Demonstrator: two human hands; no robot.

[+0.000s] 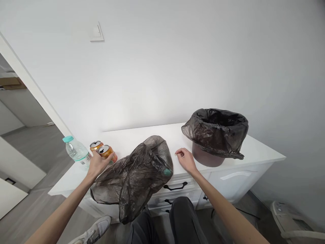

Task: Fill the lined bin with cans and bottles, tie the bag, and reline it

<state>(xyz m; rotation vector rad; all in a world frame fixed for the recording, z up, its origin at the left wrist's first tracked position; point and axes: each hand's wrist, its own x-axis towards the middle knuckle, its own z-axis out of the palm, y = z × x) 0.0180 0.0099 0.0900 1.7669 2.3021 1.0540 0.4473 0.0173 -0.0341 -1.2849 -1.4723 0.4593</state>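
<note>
My left hand point(98, 164) is wrapped round an orange drink can point(106, 150) whose top is opened. A second orange can point(95, 144) stands right behind it, and a clear plastic bottle point(76, 150) with a teal cap is to their left. Between my hands lies a dark, see-through plastic bag point(138, 173) with things inside, one showing teal; its loose end hangs over the front edge. My right hand point(186, 159) rests by the bin, fingers curled in and nothing visible in them. The brownish bin point(207, 155) is lined with a black bag point(215, 132) folded over its rim.
Everything stands on a white cabinet point(264, 152) against a white wall with a light switch point(96, 33). Black handles point(175, 186) mark its drawers. A doorway is at the left; a pale appliance-like object point(291, 217) stands on the floor at the lower right.
</note>
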